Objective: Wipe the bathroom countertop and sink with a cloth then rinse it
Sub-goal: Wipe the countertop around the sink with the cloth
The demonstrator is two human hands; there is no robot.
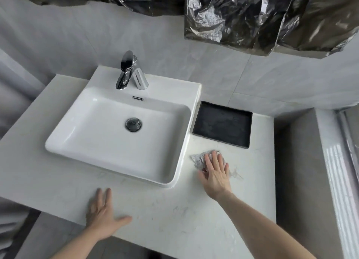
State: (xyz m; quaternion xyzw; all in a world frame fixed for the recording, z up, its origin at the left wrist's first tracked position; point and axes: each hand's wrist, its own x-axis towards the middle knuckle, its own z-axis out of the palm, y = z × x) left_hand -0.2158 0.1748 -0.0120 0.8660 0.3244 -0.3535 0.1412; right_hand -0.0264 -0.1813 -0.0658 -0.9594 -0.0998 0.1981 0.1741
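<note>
A crumpled grey cloth (198,159) lies on the white marble countertop (171,210), to the right of the white rectangular sink (81,154). My right hand (215,171) presses flat on the cloth with straight fingers, covering most of it. My left hand (103,216) rests flat on the countertop's front edge, below the sink, holding nothing. A chrome faucet (125,70) stands at the back of the sink, and a chrome drain plug (133,124) sits in the basin's middle.
A black rectangular tray (221,124) sits on the counter behind the cloth, right of the sink. A small grey holder (140,78) stands beside the faucet. Dark plastic sheeting (252,16) hangs above the wall tiles. A grey side wall (299,161) bounds the counter on the right.
</note>
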